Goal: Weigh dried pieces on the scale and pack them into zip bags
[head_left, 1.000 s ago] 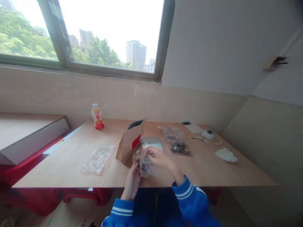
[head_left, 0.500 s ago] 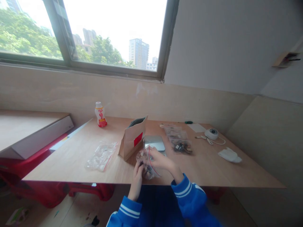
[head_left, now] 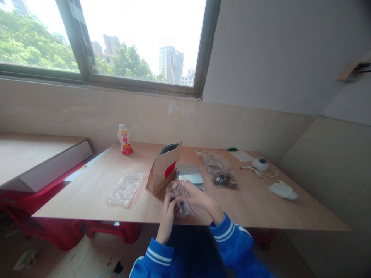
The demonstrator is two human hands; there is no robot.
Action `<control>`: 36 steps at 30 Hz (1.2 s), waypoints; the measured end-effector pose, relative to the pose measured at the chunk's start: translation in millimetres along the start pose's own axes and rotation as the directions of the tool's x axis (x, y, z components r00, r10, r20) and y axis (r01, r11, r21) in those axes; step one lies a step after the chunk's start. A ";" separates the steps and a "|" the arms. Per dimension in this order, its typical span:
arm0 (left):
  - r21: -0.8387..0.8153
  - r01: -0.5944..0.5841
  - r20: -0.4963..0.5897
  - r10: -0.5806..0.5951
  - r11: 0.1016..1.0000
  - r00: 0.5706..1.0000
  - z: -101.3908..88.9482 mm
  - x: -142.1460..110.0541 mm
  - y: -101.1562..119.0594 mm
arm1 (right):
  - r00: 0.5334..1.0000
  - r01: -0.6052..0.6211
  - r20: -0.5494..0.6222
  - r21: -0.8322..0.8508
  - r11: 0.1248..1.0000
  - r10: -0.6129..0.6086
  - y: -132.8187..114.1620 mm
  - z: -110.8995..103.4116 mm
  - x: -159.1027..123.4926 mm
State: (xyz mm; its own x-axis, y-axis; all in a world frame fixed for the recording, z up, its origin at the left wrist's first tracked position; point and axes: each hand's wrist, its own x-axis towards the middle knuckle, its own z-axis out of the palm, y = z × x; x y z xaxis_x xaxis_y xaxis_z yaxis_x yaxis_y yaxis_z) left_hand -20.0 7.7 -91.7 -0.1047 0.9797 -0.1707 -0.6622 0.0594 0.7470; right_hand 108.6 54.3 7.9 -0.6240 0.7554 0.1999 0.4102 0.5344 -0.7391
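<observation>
Left hand: the left hand (head_left: 167, 213) stands upright at lower centre of the frame, its fingers curled together and closed on the lower left side of the bag.

Right hand: the right hand (head_left: 196, 196) comes in from the lower right, a blue striped sleeve (head_left: 233, 240) behind it, with its fingers pressed together over the top of the same bag.

Held item: a clear zip bag (head_left: 180, 199) with a red seal line, holding dark lumpy pieces, sits between both hands just above the bench's front edge.

Handling: it looks light and soft, though the film may be slippery and the pieces will likely shift, so the firm seal strip seems the best hold, with the bottom supported.

Bench: the bench (head_left: 78, 202) carries everything else.

Nearby: a kraft paper bag (head_left: 161, 173) with a red patch stands just behind the hands, beside a flat silver scale (head_left: 189, 174).

Further out: a second filled bag (head_left: 223, 178) lies to the right, a flattened clear bag (head_left: 126, 189) to the left, and a white-and-red bottle (head_left: 125, 139) at the back.
</observation>
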 end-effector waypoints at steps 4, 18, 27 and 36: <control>0.088 -0.087 0.007 0.087 0.992 0.996 3.9 -1.9 5.2 | 0.998 0.036 0.057 0.090 0.995 -0.042 -4.1 -4.2 2.4; -0.034 -0.004 0.001 0.004 0.999 1.000 21.5 0.1 11.1 | 0.999 -0.016 -0.036 0.107 0.994 0.019 11.1 -9.7 0.5; 0.005 -0.017 -0.006 0.017 1.000 1.000 14.7 1.9 12.3 | 0.994 -0.055 -0.084 0.122 0.991 0.065 13.5 -0.4 -2.3; 0.014 -0.001 0.021 0.000 1.000 1.000 13.1 1.7 12.2 | 0.989 -0.009 -0.145 0.043 0.999 0.015 15.2 0.8 -2.5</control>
State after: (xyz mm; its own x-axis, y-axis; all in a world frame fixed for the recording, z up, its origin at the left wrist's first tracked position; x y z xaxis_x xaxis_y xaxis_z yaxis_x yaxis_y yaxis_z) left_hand -18.5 12.6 -74.4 -0.0898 0.9835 -0.1571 -0.6520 0.0612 0.7558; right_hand 115.8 60.2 -4.3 -0.5149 0.8103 0.2797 0.3868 0.5109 -0.7677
